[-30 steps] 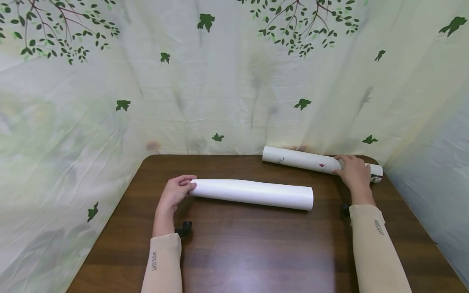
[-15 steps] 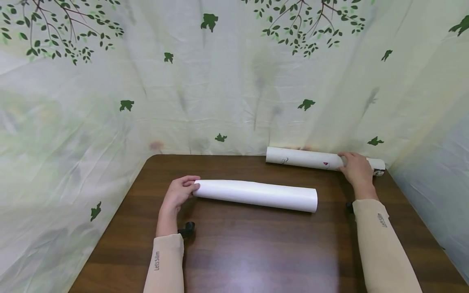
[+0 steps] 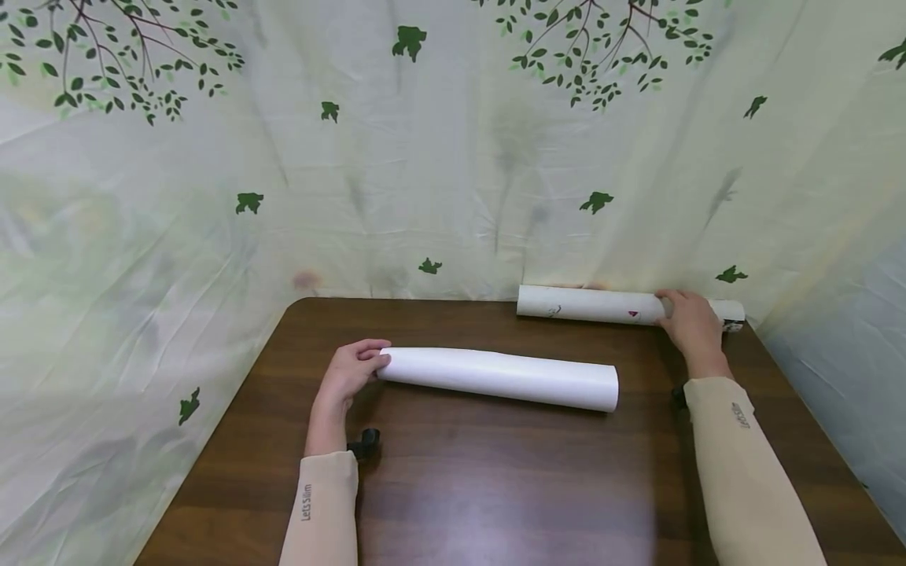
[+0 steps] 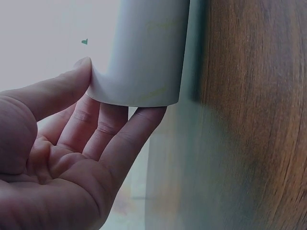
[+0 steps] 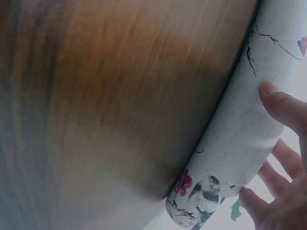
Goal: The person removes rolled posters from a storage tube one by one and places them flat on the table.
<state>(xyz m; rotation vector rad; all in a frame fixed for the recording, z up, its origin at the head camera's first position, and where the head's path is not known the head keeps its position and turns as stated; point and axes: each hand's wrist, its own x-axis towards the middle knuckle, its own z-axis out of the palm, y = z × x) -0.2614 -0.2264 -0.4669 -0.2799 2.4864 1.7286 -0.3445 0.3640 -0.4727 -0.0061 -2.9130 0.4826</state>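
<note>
A plain white paper roll [image 3: 499, 379] lies across the middle of the table, slightly aslant. My left hand [image 3: 347, 371] pinches its left end, thumb on the outside and fingers [image 4: 139, 125] at the open rim. Along the back edge at the right is a second roll [image 3: 587, 305], white with a printed pattern. A red flower [image 5: 183, 183], dark twigs and a bird show on it in the right wrist view. My right hand [image 3: 694, 324] grips this patterned roll near its right end, thumb on the near side and fingers behind it.
The brown wooden table [image 3: 453, 479] has rounded back corners. Directly behind it hangs a pale curtain [image 3: 453, 173] with printed leaves and branches, and more fabric closes off both sides. A black wrist camera [image 3: 365, 444] sits on my left wrist.
My right hand has pushed the right end of the patterned roll back, so it lies more nearly along the table's back edge. The left hand keeps its hold. The head view has shifted slightly.
</note>
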